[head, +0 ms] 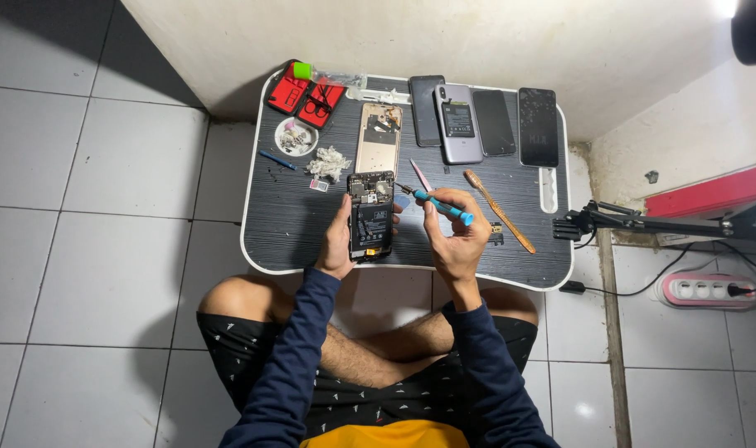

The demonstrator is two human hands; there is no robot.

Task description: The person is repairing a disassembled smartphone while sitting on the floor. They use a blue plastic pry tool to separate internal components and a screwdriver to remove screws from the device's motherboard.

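Note:
An opened phone with its back off, battery and circuit board showing, lies on a small dark lap table. My left hand grips the phone's left edge. My right hand holds a blue-handled screwdriver, its tip pointing toward the phone's upper right corner. A gold phone back shell lies just beyond the opened phone.
Along the table's far edge lie several phones, a red tool case and a small white dish of parts. A wooden pry tool, pink tweezers, a tissue wad. Power strip on the floor, right.

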